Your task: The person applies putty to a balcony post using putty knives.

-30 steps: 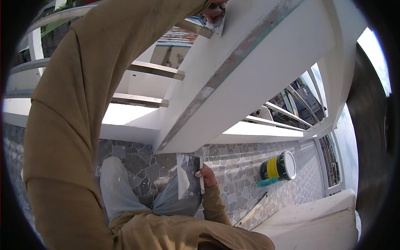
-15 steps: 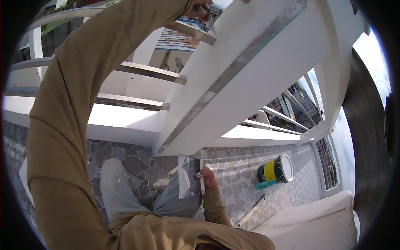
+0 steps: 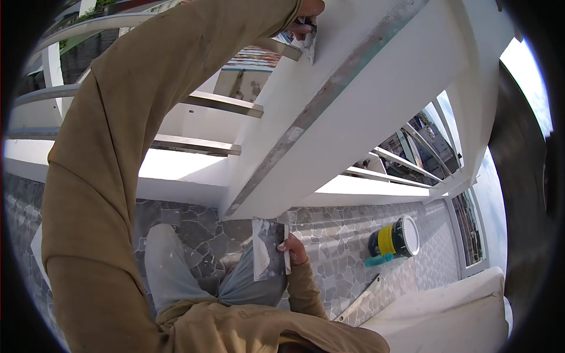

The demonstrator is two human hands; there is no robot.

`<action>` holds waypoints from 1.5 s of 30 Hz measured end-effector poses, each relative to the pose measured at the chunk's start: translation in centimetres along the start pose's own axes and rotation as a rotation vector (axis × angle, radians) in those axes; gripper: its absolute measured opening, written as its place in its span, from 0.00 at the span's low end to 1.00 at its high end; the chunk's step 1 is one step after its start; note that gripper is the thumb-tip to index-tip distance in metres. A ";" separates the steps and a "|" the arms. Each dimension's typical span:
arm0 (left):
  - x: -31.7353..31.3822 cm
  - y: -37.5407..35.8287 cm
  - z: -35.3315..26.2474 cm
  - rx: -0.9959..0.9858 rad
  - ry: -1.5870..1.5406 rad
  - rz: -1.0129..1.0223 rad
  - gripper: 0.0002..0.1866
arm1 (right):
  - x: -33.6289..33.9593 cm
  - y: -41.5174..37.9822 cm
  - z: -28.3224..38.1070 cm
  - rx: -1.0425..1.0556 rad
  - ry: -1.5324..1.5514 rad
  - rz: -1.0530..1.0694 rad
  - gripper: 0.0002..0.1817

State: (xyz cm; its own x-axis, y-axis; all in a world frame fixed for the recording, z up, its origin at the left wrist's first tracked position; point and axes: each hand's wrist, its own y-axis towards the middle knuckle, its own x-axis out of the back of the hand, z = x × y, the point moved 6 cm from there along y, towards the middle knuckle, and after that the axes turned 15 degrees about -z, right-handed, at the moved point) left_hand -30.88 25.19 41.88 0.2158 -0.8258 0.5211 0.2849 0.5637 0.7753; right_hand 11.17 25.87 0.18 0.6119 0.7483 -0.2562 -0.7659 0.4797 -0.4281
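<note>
High at the top of the head view, my left hand [image 3: 303, 25] is closed on a small scraper [image 3: 309, 50], whose blade lies against the white pillar [image 3: 329, 65] beside the end of a metal rail [image 3: 282, 48]. My fingers are partly hidden by the sleeve and tool. Lower down, over my legs, my right hand [image 3: 294, 249] grips the edge of a flat plate [image 3: 268, 259] smeared with white and grey paste. A rough grey-green strip [image 3: 329, 97] runs along the pillar's edge.
A dark bucket with a yellow label [image 3: 386, 240] lies on the stone-patterned floor [image 3: 329, 247], a teal object [image 3: 379, 259] beside it. Close by is a long flat bar [image 3: 360, 299]. Rails [image 3: 223, 103] join the pillar at left; a pale slab [image 3: 435, 306] is at lower right.
My left hand and the scraper have shifted right and slightly down along the pillar. My right hand and the plate have hardly moved. The view has shifted a little.
</note>
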 end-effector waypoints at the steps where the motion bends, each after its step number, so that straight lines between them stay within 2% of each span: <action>1: -0.7 0.1 0.7 0.086 0.070 0.238 0.14 | -0.2 0.0 0.1 -0.004 0.003 -0.028 0.28; 2: 0.1 -0.5 1.0 0.091 0.076 0.242 0.14 | -0.5 -0.2 0.3 -0.007 0.000 -0.021 0.28; 4: 3.3 -1.1 0.8 0.068 -0.296 0.003 0.12 | -1.8 -0.9 1.1 -0.031 0.067 0.012 0.30; 5: 3.4 -0.8 1.2 0.067 -0.294 0.004 0.12 | -2.1 -1.0 1.2 -0.030 0.067 0.014 0.30; 7: 1.8 -1.5 3.9 1.036 -1.346 0.026 0.08 | -2.3 -1.2 1.4 -0.020 0.050 0.015 0.31; 8: 4.0 -1.9 2.7 0.386 -0.923 -0.086 0.09 | -2.1 -1.2 1.5 -0.017 0.050 0.008 0.31; 9: 5.0 -1.5 0.9 0.383 -0.928 -0.088 0.09 | -2.0 -1.2 1.5 -0.019 0.045 0.014 0.31; 11: 3.9 -4.2 1.7 1.439 -0.976 -0.101 0.08 | -1.5 -0.9 1.2 -0.021 0.044 0.021 0.32; 12: 3.5 -4.6 1.4 1.438 -0.977 -0.095 0.08 | -1.0 -0.6 0.8 -0.028 0.026 -0.003 0.33; 14: 2.7 -6.2 0.9 1.558 -1.056 -0.126 0.08 | -0.2 -0.2 0.2 -0.032 0.018 -0.028 0.33; 15: 1.4 -6.9 2.5 1.552 -1.055 -0.121 0.08 | -0.4 -0.1 0.2 -0.023 0.041 0.002 0.31; 16: 1.1 -4.6 4.1 0.725 -0.594 -0.028 0.10 | -0.6 0.0 0.3 -0.014 0.063 0.033 0.29; 17: 1.0 -3.8 1.5 -0.091 -0.112 0.054 0.12 | -1.1 -0.4 0.6 -0.011 0.068 0.034 0.29; 18: 1.3 -3.4 0.9 -0.096 -0.111 0.056 0.12 | -1.9 -1.0 1.3 0.002 0.080 0.030 0.30; 20: 1.7 -2.7 0.2 0.116 -0.167 0.066 0.14 | -2.0 -1.0 1.4 0.014 0.093 0.027 0.31; 24: 2.4 -2.0 -0.4 0.135 0.031 0.093 0.13 | -1.1 -0.5 0.8 -0.015 0.078 0.034 0.33; 29: 4.1 -3.4 0.0 0.469 -0.333 0.024 0.11 | -0.4 0.2 0.2 -0.024 0.082 0.044 0.33; 35: 5.4 -6.4 3.7 0.873 -0.767 -0.092 0.08 | 0.3 0.7 -0.4 -0.023 0.080 -0.001 0.31; 38: 1.6 -7.6 10.1 1.063 -0.999 -0.157 0.07 | 0.3 0.4 -0.3 -0.036 0.072 0.021 0.31; 39: 2.9 -7.3 7.8 1.057 -1.002 -0.158 0.07 | -0.2 -0.1 0.2 -0.029 0.078 0.023 0.32; 41: 8.4 -8.3 1.8 1.261 -0.784 -0.351 0.06 | -0.9 -0.6 0.8 -0.021 0.084 0.028 0.32; 42: 8.5 -8.7 2.3 1.137 -0.596 -0.332 0.04 | -1.1 -0.7 0.9 -0.034 0.082 0.031 0.32; 43: 7.3 -9.4 3.9 1.135 -0.596 -0.332 0.04 | -1.3 -0.8 0.9 -0.047 0.081 0.035 0.33; 45: 4.7 -7.8 5.2 0.241 0.868 0.149 0.03 | -2.0 -0.9 1.2 -0.020 0.066 0.056 0.33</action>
State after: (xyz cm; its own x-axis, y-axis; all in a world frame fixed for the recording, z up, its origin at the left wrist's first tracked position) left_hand -36.96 16.80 40.09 0.8891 -0.3860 0.2459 0.0162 0.5635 0.8259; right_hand 10.36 24.46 2.10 0.5806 0.7413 -0.3367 -0.7955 0.4281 -0.4289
